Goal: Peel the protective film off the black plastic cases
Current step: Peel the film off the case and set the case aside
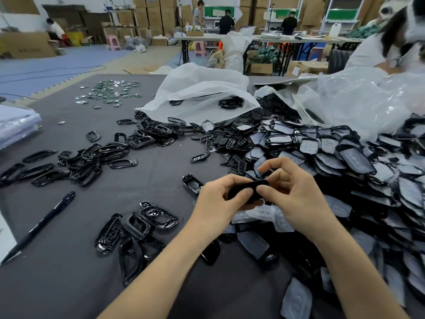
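Note:
A black plastic case (pixel 247 189) is held above the dark table between both hands. My left hand (pixel 218 199) grips its left end with the thumb on top. My right hand (pixel 292 192) pinches its right end with thumb and fingertips, the index finger raised. A large heap of film-covered black cases (pixel 340 155) spreads to the right. Peeled whitish film pieces (pixel 259 215) lie under my hands. Glossy black cases and frames (pixel 138 226) lie in a small cluster to the lower left.
More black frames (pixel 92 155) are scattered at the left. A pen (pixel 39 226) lies near the left edge. White plastic bags (pixel 200 93) sit behind the heap. Small green circuit boards (pixel 112 93) lie at the far left. A person (pixel 391 38) sits at the right; others work in the background.

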